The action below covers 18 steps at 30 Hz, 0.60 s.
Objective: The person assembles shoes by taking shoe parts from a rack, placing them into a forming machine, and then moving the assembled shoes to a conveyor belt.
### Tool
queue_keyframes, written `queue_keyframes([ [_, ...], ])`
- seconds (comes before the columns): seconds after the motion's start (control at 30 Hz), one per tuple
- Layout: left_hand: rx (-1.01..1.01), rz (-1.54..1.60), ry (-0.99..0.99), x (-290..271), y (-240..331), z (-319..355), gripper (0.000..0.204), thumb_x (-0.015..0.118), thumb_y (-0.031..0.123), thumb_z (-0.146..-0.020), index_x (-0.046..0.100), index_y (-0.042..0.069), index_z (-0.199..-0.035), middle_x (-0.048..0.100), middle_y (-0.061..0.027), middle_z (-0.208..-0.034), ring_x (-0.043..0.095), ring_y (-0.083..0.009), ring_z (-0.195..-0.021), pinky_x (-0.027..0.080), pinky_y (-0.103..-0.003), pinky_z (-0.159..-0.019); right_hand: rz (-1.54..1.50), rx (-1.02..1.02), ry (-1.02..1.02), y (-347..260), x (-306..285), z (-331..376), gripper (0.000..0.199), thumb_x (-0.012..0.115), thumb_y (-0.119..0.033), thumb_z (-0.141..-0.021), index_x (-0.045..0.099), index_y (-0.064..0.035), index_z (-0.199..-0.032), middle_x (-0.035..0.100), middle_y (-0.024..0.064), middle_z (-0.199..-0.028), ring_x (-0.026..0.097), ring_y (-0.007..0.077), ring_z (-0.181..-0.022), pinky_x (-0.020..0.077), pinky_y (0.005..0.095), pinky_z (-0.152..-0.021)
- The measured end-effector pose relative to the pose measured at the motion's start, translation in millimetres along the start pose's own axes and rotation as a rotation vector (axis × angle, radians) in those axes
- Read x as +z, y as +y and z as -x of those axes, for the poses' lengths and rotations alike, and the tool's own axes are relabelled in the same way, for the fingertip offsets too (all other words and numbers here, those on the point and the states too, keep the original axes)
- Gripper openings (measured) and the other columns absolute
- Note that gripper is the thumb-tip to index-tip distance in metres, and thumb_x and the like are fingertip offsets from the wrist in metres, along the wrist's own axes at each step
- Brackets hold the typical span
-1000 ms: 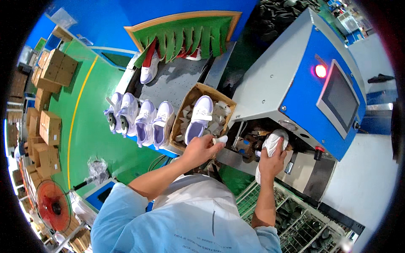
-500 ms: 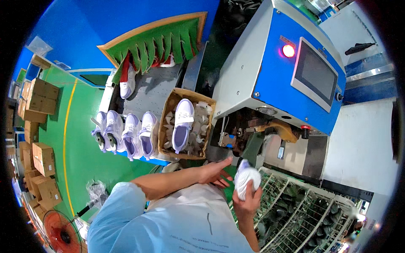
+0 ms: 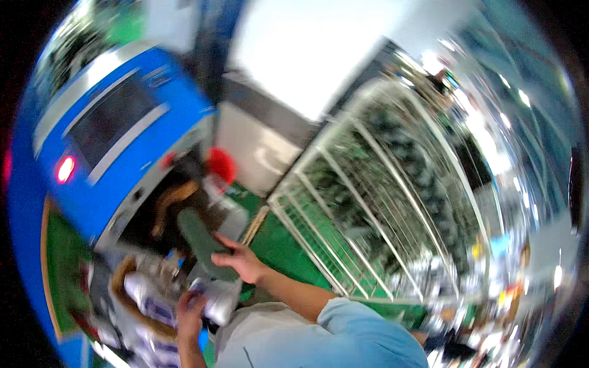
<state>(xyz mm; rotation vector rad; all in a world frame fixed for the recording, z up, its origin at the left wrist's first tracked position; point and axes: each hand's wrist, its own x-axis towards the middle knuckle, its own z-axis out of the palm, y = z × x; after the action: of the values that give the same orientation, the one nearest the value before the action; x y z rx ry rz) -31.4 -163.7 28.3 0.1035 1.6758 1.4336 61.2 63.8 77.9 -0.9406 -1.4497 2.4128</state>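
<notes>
1. Grip: the left hand [image 3: 190, 311] is closed about a white-and-lilac shoe [image 3: 219, 302]. The right hand [image 3: 242, 260] has fingers and thumb against a dark green foot-shaped form [image 3: 199, 238]; blur hides whether they close firmly.
2. Handling, in this inspector's judgement: bring the right palm round the form's near end before loading it, draw along its length without twisting, and hold the shoe clear so its upper is not scuffed.
3. Orientation: the form's long axis slopes from upper left, at the machine opening [image 3: 156, 214], down to the right hand. Toe and heel cannot be told apart. The shoe's lilac part faces upper left; its toe direction is unclear.
4. Location: the form's far end overlaps the opening, below the blue machine's [image 3: 187, 92] lower front edge; attachment cannot be confirmed. The shoe sits just beside the form's near end, before the torso.
5. Surroundings: beyond the left hand, another shoe [image 3: 142, 291] lies within the cardboard box's [image 3: 116, 286] rim. The wire rack [image 3: 392, 300] stands right, its left edge apart from the right hand.
</notes>
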Motion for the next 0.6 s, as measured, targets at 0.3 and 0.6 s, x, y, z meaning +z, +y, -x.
queue_keyframes([
  [0.3, -0.228, 0.148, -0.349, -21, -25, -17, 0.028, 0.065, 0.01, -0.088, 0.061, 0.0, -0.114, 0.061, -0.0088, -0.108, 0.056, -0.0173, -0.1, 0.047, -0.03, -0.084, -0.301, -0.781, 0.656, -67, -235, 263, 0.076, 0.068, -0.017, -0.084, 0.031, -0.0026, -0.149, 0.058, 0.0161, -0.129, 0.063, 0.0209, -0.103, 0.0529, 0.0341, -0.086],
  [0.6, 0.448, -0.782, -0.399, 127, 23, -21, 0.026, 0.062, 0.017, -0.09, 0.064, 0.001, -0.11, 0.063, -0.0159, -0.112, 0.06, -0.028, -0.099, 0.048, -0.038, -0.083, -0.971, -1.321, 0.341, -94, -427, 438, 0.051, 0.043, -0.024, -0.099, 0.036, 0.0111, -0.134, 0.053, 0.0186, -0.108, 0.051, 0.0144, -0.067, 0.0454, 0.0271, -0.059],
])
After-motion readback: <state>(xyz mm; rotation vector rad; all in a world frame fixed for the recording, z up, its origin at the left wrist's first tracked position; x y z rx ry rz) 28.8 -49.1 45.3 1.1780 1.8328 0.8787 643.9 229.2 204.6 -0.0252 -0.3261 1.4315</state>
